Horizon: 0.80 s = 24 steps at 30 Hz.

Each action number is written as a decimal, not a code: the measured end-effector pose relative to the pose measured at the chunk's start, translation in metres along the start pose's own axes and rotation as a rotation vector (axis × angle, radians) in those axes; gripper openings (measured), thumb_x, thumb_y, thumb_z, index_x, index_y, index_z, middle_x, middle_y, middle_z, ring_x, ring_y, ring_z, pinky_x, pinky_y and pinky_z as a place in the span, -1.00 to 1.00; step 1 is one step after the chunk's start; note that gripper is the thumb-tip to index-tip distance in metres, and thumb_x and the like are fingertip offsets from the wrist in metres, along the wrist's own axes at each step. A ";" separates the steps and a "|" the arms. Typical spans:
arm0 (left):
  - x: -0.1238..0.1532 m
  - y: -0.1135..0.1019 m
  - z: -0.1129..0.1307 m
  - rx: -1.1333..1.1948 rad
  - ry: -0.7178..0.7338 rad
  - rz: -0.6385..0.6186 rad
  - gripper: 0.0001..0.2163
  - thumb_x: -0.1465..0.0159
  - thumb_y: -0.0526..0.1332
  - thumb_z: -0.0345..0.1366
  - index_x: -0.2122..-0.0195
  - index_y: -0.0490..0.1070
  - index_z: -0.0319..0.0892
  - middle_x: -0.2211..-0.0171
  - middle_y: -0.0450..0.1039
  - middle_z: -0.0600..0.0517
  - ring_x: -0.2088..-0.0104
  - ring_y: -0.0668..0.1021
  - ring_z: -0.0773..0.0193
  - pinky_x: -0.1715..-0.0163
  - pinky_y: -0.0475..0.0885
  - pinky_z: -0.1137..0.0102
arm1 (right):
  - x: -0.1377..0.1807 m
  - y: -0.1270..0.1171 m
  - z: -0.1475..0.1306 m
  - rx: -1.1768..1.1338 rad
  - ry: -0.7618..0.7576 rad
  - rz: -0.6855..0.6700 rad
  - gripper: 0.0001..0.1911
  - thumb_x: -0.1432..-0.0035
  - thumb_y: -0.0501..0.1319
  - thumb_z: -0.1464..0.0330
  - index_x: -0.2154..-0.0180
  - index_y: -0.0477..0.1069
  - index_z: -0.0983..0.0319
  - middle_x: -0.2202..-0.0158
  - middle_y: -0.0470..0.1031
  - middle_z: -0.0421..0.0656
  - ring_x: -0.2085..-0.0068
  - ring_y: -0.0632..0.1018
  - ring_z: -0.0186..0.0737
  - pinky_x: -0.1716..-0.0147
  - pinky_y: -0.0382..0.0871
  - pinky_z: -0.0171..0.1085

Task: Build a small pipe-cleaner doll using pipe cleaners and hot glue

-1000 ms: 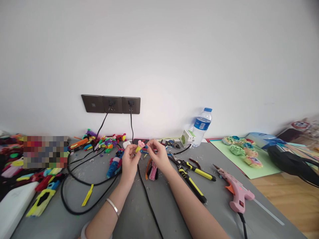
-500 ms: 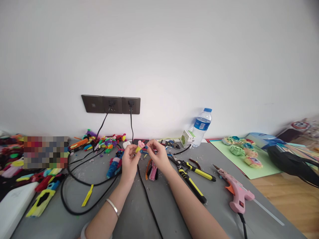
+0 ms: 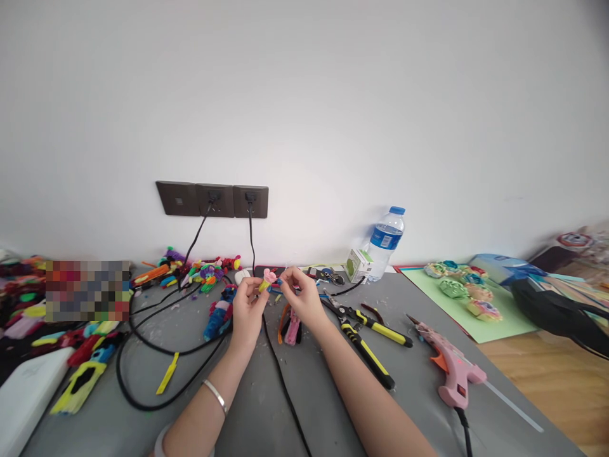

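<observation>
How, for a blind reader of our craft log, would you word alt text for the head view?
The left hand and right hand pinch a small pink-and-yellow craft piece between fingertips above a grey table. Yellow-handled pliers and a pink glue gun lie to their right, colourful fuzzy pieces and black cables to their left.

Table [image 3: 266, 406] grey; glue gun [image 3: 450, 368] pink; pliers [image 3: 368, 339] yellow-black; bottle [image 3: 385, 244] cap blue; mat [image 3: 476, 311] green; cables [image 3: 157, 343] black.
</observation>
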<state>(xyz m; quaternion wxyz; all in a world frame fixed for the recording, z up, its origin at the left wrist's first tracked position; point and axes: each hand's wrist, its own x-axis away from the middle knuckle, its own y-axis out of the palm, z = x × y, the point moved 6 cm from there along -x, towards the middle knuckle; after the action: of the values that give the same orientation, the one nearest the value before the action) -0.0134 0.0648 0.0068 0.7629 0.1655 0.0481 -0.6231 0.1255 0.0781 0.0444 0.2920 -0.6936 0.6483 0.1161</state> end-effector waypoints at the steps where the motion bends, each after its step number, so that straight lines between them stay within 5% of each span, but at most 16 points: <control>1: 0.000 0.000 0.000 0.002 -0.001 -0.001 -0.76 -0.12 0.33 -0.16 0.29 0.36 -0.14 0.30 0.46 -0.01 0.26 0.53 0.21 0.35 0.42 0.43 | 0.000 0.000 0.000 -0.002 0.000 0.000 -0.92 -0.14 0.09 0.40 0.42 0.27 0.20 0.54 0.24 -0.27 0.50 0.24 -0.33 0.50 0.12 -0.34; 24: 0.000 -0.001 -0.001 -0.003 0.005 0.005 -0.77 -0.10 0.34 -0.15 0.34 0.35 -0.13 0.33 0.48 0.01 0.28 0.56 0.20 0.35 0.44 0.39 | 0.000 0.000 -0.001 -0.001 -0.001 -0.006 -0.91 -0.16 0.09 0.39 0.41 0.28 0.20 0.53 0.25 -0.27 0.50 0.25 -0.32 0.50 0.13 -0.33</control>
<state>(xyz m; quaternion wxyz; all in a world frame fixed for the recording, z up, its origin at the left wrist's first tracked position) -0.0138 0.0645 0.0057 0.7647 0.1659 0.0506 -0.6206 0.1250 0.0775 0.0449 0.2923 -0.6957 0.6459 0.1159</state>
